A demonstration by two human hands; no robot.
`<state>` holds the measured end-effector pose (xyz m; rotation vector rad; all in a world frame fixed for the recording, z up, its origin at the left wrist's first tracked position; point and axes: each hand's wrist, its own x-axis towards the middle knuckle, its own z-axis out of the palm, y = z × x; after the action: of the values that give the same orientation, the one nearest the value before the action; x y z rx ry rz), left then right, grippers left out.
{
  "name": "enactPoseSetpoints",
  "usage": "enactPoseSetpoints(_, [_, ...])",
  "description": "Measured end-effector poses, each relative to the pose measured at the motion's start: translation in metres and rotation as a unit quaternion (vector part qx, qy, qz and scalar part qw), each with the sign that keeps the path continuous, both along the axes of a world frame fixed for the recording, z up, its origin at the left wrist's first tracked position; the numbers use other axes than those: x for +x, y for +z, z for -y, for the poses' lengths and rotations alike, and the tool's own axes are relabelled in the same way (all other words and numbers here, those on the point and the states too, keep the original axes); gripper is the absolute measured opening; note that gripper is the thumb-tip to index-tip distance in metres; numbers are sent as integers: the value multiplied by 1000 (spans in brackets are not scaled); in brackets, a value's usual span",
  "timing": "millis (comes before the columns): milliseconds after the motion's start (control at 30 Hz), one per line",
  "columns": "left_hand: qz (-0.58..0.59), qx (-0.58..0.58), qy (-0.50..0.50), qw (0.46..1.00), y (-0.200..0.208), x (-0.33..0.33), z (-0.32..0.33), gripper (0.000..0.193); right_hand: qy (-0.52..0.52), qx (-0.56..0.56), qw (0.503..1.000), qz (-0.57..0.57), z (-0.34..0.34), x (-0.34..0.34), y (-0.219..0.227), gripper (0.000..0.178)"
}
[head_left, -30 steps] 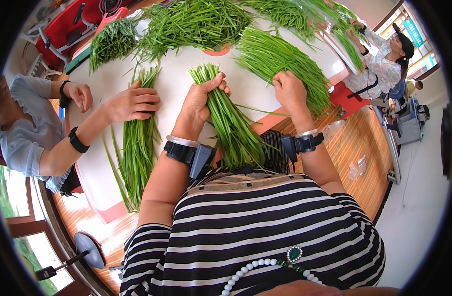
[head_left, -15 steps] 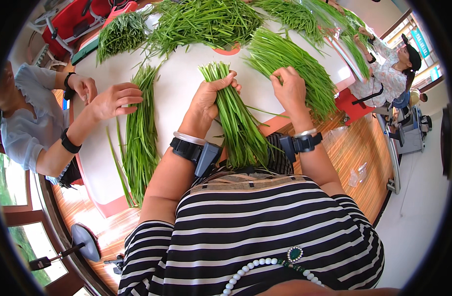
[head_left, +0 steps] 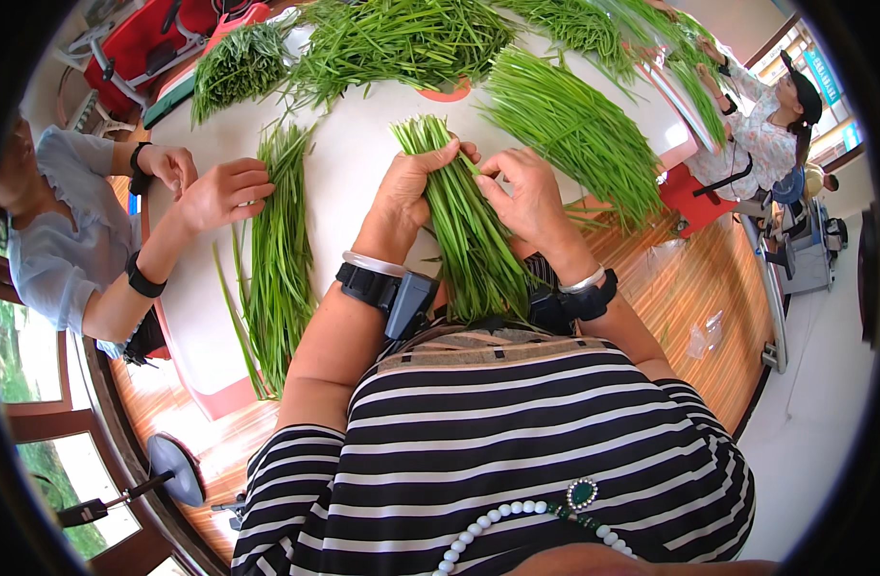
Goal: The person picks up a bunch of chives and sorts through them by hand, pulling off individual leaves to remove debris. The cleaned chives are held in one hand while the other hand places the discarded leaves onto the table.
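Note:
My left hand (head_left: 407,192) is wrapped round a bunch of chives (head_left: 469,240), long flat green leaves with pale cut ends at the top. The bunch tilts, its leafy tips hanging down toward my lap. At its upper right side, my right hand (head_left: 528,192) has thumb and forefinger pinched together on the edge stalks; how many lie between the fingers is hidden. A longer bundle of chives (head_left: 279,259) lies on the white table (head_left: 349,144) to my left. On my right rests a wide, evenly laid pile of chives (head_left: 574,134).
At the left, a co-worker's hands (head_left: 219,197) are beside the left bundle. A large loose heap of chives (head_left: 402,43) covers the table's far side, with a darker green bundle (head_left: 238,67) next to it. Another person (head_left: 771,125) sits at the far right near a red stool (head_left: 694,197).
My right hand has moved left and down from beside the right-hand pile to the bunch's edge. A loose stalk that trailed toward the right no longer shows. My left hand keeps its hold.

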<state>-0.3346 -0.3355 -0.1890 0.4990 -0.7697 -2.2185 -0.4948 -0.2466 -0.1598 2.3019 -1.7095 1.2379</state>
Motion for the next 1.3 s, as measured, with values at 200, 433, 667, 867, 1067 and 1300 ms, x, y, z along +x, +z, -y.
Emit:
enactPoseSetpoints(200, [-86,27,-12,996,-4,7,12,13,47,188,979,71,-19,-16,-1,11])
enactPoseSetpoints(433, [-269,113,-66,954,1,32,28,13,0,318,943,98,-35,-85,19,11])
enactPoseSetpoints(667, [-134,75,-28,988,0,15,15,17,-154,39,969,-189,5,-68,7,12])
enactPoseSetpoints(867, [-94,56,-40,993,3,13,9,16,-149,11,987,-50,26,-68,8,6])
enactPoseSetpoints(1067, [-46,20,-20,999,5,5,3,16,-88,-5,975,202,32,-60,10,8])
enactPoseSetpoints(1300, [21,-20,19,999,8,3,-3,18,24,29,992,119,14,-3,5,12])
